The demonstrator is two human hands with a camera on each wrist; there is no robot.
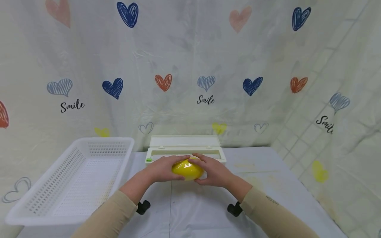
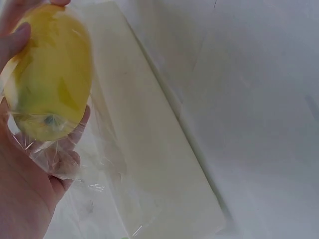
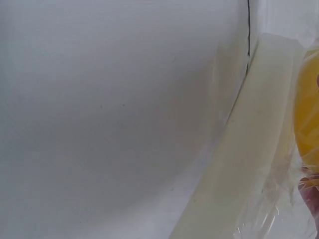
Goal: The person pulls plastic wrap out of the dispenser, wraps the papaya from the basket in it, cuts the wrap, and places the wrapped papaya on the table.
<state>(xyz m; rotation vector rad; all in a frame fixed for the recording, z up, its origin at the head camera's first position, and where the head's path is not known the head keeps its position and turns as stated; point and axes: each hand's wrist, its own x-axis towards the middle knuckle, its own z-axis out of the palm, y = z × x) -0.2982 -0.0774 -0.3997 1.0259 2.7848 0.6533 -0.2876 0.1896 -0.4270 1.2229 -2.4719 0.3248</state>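
A yellow oval fruit [image 1: 187, 169], wrapped in glossy clear film, is between my two hands at the centre. My left hand [image 1: 164, 169] grips its left side, fingers over the top and thumb at the near underside. From the right, my right hand [image 1: 215, 171] holds it the same way. Loose, crinkled film [image 2: 62, 159] gathers at one end of the fruit in the left wrist view. Just behind the hands is a white film dispenser [image 1: 222, 154] with its lid raised and a green slider at its left end. The hands hide part of its front.
A white perforated plastic basket [image 1: 126, 155] stands at the left of the table [image 1: 253, 165], which has a pale cover. A curtain [image 1: 184, 49] printed with hearts hangs behind the table and along the right.
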